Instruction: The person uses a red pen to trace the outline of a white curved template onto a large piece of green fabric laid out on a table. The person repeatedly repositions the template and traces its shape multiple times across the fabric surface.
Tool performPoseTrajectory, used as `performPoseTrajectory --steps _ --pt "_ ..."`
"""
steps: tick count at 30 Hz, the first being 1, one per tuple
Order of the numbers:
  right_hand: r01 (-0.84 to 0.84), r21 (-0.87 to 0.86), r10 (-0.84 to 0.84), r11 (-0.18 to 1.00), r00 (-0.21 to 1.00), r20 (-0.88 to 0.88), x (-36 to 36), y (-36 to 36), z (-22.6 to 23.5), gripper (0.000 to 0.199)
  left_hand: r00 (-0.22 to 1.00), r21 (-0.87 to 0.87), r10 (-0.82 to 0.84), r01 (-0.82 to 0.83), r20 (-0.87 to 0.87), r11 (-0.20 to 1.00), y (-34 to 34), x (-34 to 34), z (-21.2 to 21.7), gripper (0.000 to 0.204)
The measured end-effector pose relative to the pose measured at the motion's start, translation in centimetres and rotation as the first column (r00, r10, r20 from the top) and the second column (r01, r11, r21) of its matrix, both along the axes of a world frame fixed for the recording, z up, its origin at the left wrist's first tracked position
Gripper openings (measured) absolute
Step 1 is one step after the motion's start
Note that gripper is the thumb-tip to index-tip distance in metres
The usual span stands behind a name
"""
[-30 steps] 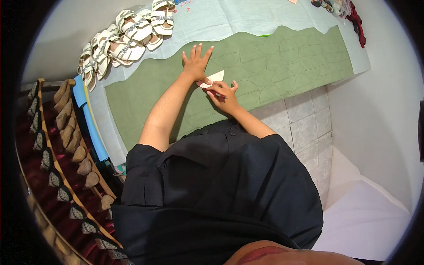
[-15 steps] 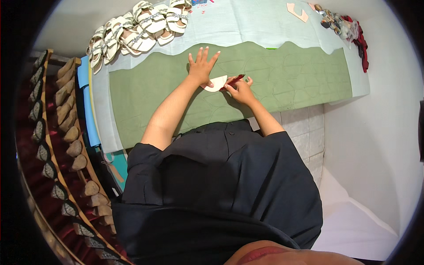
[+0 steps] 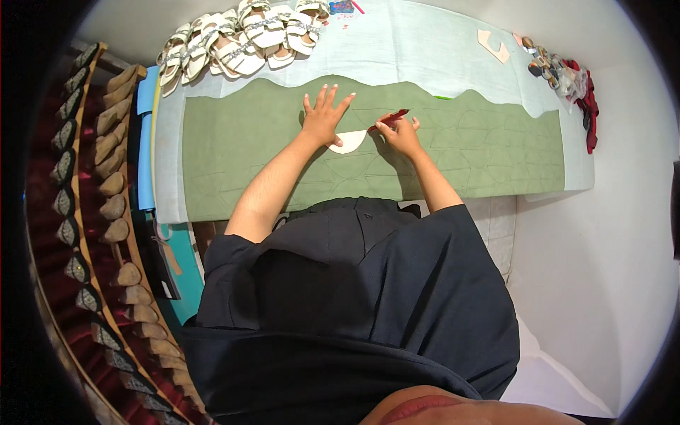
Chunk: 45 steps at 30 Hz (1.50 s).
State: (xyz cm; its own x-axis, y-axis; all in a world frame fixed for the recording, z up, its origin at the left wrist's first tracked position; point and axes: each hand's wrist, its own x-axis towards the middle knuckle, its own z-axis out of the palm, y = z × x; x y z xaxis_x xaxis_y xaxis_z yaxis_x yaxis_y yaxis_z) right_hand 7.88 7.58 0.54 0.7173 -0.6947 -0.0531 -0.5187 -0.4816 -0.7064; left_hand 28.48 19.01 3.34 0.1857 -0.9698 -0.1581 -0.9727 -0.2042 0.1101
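Note:
My left hand [image 3: 325, 122] lies on a large green sheet [image 3: 248, 142], its fingers spread and its thumb on a white, half-round template [image 3: 350, 142]. The template rests flat on the sheet, its curved edge toward me. My right hand [image 3: 402, 134] grips a dark red pen [image 3: 399, 115], whose lower end is by the template's right corner. Thin drawn outlines, many of them curved, cover much of the sheet. The exact contact of the pen tip is too small to make out.
White sandals [image 3: 237, 53] are heaped at the table's far left. A pale cut piece [image 3: 492, 46] and small items in clear plastic [image 3: 570, 83] lie far right on the light cloth [image 3: 404, 42]. Racks with wooden shoe lasts [image 3: 113, 184] and dark patterned shoe parts [image 3: 67, 231] stand left.
The pen in my right hand has gone from the template's right side up to its right corner. The template now looks more level. The whole view has shifted slightly.

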Motion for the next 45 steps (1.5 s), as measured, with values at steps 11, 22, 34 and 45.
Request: performPoseTrajectory --steps 11,22,34,45 --pt "0.197 -0.039 -0.184 0.980 0.961 0.207 -0.3 0.6 -0.2 0.020 0.977 -0.171 0.194 -0.208 -0.092 0.963 3.1 -2.1 -0.8 0.094" --pt "0.408 -0.171 -0.348 0.897 0.890 0.295 2.0 3.7 -2.3 0.023 0.872 -0.280 0.309 -0.426 -0.379 0.860 6.8 -2.9 -2.0 0.026" --pt "0.421 -0.401 -0.395 0.814 0.906 0.151 2.3 3.4 -3.5 0.029 0.933 -0.364 -0.028 -0.112 -0.358 0.925 4.2 0.4 -4.5 0.034" --pt "0.427 -0.408 -0.418 0.807 0.901 0.117 3.2 3.6 -3.5 0.033 0.957 -0.238 0.132 -0.195 -0.259 0.952 1.9 1.9 -6.0 0.060"
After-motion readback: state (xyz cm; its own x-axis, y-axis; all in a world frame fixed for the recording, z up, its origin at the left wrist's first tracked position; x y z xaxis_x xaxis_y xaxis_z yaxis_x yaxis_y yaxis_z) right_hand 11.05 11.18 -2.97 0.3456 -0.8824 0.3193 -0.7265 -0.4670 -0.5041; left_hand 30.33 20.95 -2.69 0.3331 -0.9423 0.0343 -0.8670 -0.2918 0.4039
